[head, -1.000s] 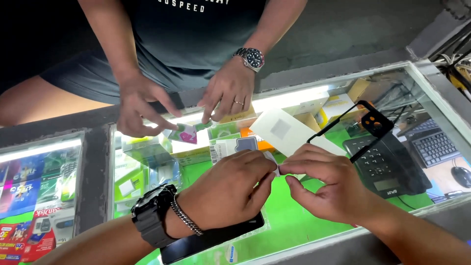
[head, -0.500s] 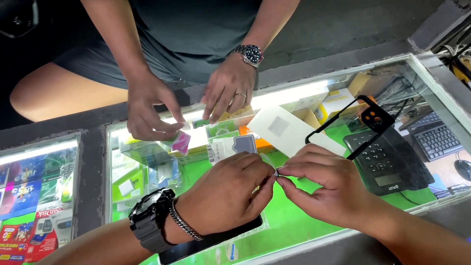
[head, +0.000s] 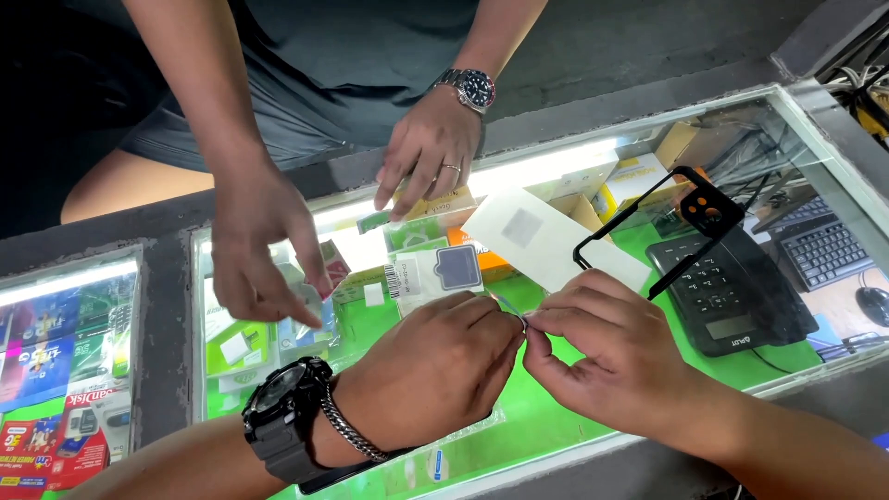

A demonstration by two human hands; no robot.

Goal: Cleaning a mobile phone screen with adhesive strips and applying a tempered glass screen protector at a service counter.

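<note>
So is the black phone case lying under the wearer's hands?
No, the black phone case lies on the glass counter beyond the right hand, apart from both hands, resting partly on a white envelope.

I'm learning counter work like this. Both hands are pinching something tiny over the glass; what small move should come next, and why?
Probably a slow pull apart. The left hand and right hand meet fingertip to fingertip on a thin clear sliver, too small to identify, just above the glass counter. It looks gripped from both sides, so easing the hands apart seems likeliest.
</note>
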